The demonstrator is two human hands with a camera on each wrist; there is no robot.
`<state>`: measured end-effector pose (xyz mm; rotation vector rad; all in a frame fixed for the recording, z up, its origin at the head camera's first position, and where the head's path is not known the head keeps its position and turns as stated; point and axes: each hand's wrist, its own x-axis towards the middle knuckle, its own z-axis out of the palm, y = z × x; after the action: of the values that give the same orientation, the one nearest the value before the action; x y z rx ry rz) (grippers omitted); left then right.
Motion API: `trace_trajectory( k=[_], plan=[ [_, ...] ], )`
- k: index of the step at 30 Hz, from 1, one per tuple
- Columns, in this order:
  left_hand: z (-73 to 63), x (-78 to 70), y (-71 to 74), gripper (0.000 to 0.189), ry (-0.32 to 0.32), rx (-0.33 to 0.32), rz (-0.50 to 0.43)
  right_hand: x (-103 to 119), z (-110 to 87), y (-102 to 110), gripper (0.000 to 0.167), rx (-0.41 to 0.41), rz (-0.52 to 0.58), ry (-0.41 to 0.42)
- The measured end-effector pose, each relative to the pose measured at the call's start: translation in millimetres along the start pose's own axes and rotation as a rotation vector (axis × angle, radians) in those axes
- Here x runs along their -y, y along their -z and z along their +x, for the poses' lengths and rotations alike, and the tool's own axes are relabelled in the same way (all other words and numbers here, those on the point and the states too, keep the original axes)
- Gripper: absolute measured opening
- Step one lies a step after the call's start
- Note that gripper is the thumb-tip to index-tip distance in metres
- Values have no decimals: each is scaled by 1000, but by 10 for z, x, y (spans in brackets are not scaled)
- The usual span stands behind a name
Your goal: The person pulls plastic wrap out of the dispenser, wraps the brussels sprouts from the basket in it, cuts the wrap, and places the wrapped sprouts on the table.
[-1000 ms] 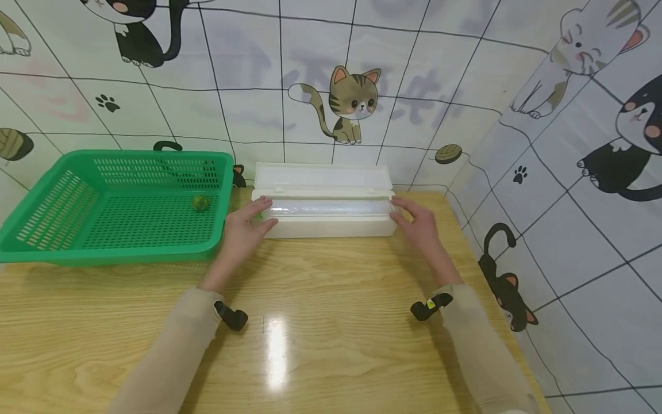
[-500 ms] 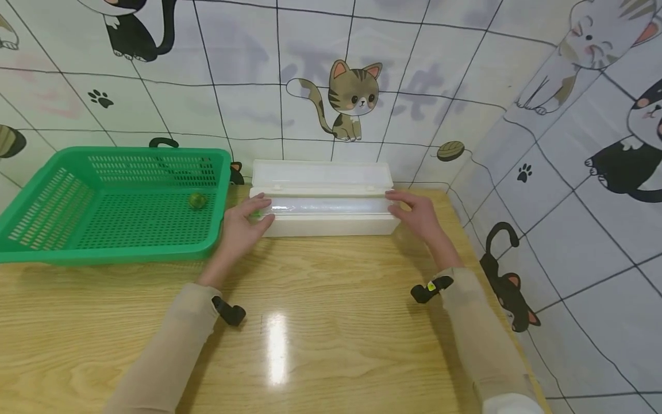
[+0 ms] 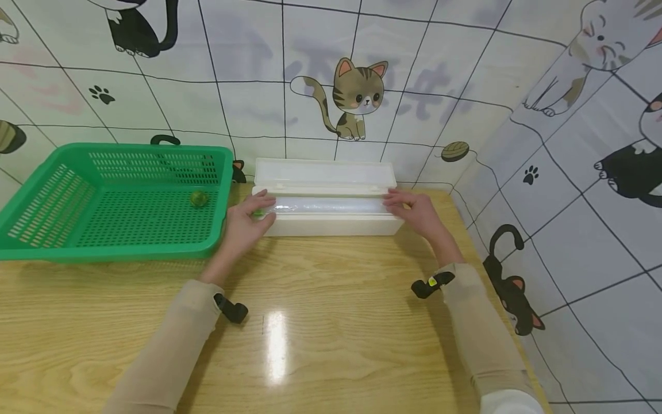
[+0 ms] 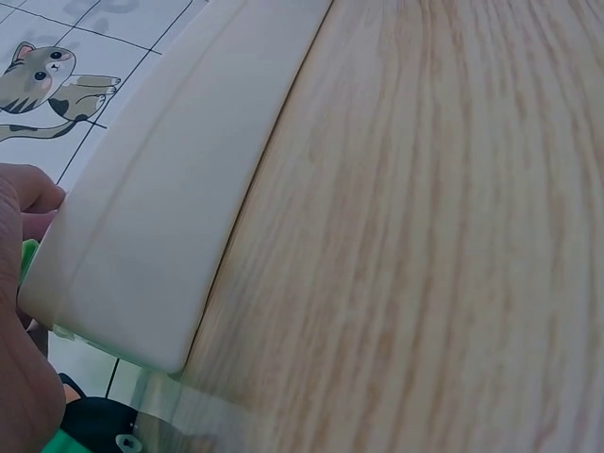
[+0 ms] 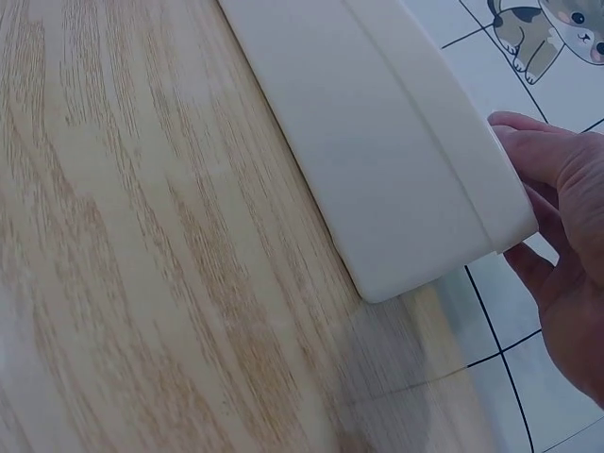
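A long white cling film dispenser box [image 3: 331, 226] stands at the back of the table, its lid [image 3: 326, 174] raised. Inside lies a clear, shiny roll of cling film [image 3: 331, 206], with a bit of green at its left end. My left hand [image 3: 247, 221] holds the roll's left end between thumb and fingers, close against the box. At the other end, my right hand [image 3: 418, 214] has its fingers and thumb curled at the roll's right end. Both wrist views show mainly the box's front wall [image 4: 160, 217], which hides most of the fingertips.
To the left stands a green plastic basket [image 3: 150, 253] with a small round green item [image 3: 199, 199] inside. A wall covering [image 3: 258, 109] printed with cats rises behind the box and along the right. The wooden table [image 3: 331, 322] stretches in front.
My right hand has shifted slightly inward and up, its fingers now farther over the roll's right end. My left hand stays at the left end. The view has tilted a little.
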<state>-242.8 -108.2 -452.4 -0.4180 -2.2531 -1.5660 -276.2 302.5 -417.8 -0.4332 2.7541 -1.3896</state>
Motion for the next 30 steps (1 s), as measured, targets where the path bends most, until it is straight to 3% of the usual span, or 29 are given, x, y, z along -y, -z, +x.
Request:
trace_trajectory(
  k=[6,12,19,30],
  plan=[
    [4,22,-12,19,-54,4,-3,-27,-1,-23,24,-39,31,-10],
    [13,28,-27,18,-49,-10,-23,34,19,-78,34,-118,21,-101],
    [27,5,-35,18,-2,14,-45,53,75,-148,38,-232,23,-176],
    [86,-83,-4,22,131,78,4,85,123,-222,24,-332,146,-222]
  ],
)
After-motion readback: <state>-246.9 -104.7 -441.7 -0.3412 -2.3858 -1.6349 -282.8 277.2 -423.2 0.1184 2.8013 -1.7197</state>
